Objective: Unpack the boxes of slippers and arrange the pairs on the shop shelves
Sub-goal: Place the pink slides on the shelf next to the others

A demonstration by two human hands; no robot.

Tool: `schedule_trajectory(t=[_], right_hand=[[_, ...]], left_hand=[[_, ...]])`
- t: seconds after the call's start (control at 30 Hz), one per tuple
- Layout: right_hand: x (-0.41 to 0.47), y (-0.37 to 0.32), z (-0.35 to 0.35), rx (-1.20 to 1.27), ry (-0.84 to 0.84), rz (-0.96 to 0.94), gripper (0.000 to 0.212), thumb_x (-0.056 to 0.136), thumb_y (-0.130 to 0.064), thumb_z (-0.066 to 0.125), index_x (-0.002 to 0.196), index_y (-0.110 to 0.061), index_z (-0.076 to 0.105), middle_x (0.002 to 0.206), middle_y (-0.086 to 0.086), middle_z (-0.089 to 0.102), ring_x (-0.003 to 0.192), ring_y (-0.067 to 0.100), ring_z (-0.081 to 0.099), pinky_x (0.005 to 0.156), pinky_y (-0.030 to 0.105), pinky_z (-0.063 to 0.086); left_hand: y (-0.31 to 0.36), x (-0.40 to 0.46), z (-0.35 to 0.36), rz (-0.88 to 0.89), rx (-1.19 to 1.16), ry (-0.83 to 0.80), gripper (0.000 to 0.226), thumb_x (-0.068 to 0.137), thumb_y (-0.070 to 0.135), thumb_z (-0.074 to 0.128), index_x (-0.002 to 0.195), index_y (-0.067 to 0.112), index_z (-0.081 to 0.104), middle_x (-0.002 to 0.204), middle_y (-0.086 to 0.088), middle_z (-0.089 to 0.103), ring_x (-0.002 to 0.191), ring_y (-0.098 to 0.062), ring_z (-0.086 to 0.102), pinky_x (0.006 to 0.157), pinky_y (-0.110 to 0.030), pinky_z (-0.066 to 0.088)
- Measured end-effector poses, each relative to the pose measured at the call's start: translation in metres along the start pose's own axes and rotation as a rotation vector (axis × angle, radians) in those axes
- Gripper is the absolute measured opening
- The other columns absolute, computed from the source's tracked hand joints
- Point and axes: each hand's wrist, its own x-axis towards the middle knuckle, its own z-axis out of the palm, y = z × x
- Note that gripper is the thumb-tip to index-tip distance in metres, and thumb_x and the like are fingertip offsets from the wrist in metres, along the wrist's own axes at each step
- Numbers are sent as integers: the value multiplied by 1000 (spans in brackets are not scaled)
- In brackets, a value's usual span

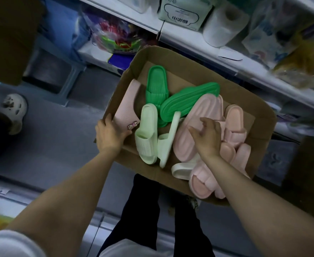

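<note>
Cardboard box (234, 93) seen open from above, held at about waist height over the grey floor (56, 138), beside a shop shelf (193, 45) stocked with tissue packs and paper rolls (225, 25).

Left hand (109, 134): fingers curled over the near-left rim of the box, thumb inside against a pink slipper with a bear charm (126, 108); the grip is closed on the box wall, judged to be steadying it. Right hand (207, 135): fingers spread and relaxed, poised just above the pale pink pile; nothing is held.

Slippers all lie loose in the box, unpaired and overlapping; none is seen placed on the shelf.

Handling, as judged: moulded foam slides, so light, springy, not fragile; the surface looks matte, so little slip is expected. Best taken by the strap band across the toe, or pinched at the sole edge; two can likely be lifted together, sole to sole.

Count, as far as visible:
- bright green slippers (187, 102): two, one upright, one sole-up
- pale mint slippers (146, 134): two, one lying on its side
- pale pink ribbed slippers (234, 125): at least four, partly hidden by the right arm
- white slipper (180, 169): one, mostly buried
- pink bear-charm slipper: one

Matching by colour will be needed before shelving.
</note>
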Motion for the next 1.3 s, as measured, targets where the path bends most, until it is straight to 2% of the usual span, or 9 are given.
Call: schedule_trajectory(t=[0.27,0.5,0.57,0.63,0.77,0.97,1.1,1.2,1.3], right_hand=[[18,27,3,107,-130,269,101,79,-53,79,157,-17,25,155,9,41,143,28,38,117,43,34],[19,10,-5,231,-41,120,36,90,-53,66,115,-27,70,99,-9,71,97,12,65,83,26,49],[17,4,-2,255,-94,107,34,92,-50,65,116,-27,72,98,-11,70,95,9,63,79,19,46],[15,1,1,260,-174,94,38,90,-41,71,126,-29,66,94,-14,68,92,8,63,82,25,49],[10,-4,2,155,-238,71,50,86,-19,74,133,-31,59,86,-19,63,98,18,64,91,32,50],[9,-16,-2,17,-267,66,47,88,-27,71,134,-33,62,117,-4,73,110,19,66,95,32,51],[4,-8,-1,192,-281,88,43,92,-30,71,134,-26,63,107,-10,68,106,8,62,91,21,44],[1,5,0,388,-121,165,46,95,-30,66,140,-23,56,129,-11,60,120,7,56,95,20,42],[-1,17,-2,554,-174,402,63,97,-39,62,152,-17,39,148,-1,47,136,16,45,105,22,37]], left_hand=[[3,7,5,-45,-95,-54,70,72,38,85,127,12,49,128,-15,48,116,-34,49,93,-46,45],[8,5,-2,-144,-399,-56,46,79,26,82,109,20,48,109,1,56,99,-24,57,68,-33,52],[9,5,-9,-140,-487,-46,43,84,26,79,111,18,47,112,-2,58,100,-23,59,67,-28,51],[11,2,-17,-135,-638,-82,43,86,24,77,116,15,47,113,-7,62,97,-24,64,76,-35,57],[22,-6,-27,-31,-773,-268,40,89,18,74,119,12,49,104,-10,68,82,-18,67,66,-28,57],[36,-13,-5,-73,-834,-635,35,92,20,69,121,17,51,101,-6,72,87,-19,68,71,-27,57],[26,-19,13,-189,-912,-615,43,99,28,59,139,24,47,116,-1,67,99,-18,66,76,-31,55],[15,-23,16,-183,-891,-619,53,96,37,60,146,33,41,125,4,66,110,-18,65,83,-33,55],[10,-26,18,-159,-893,-647,75,81,42,71,148,40,37,125,3,68,111,-19,67,81,-32,57]])
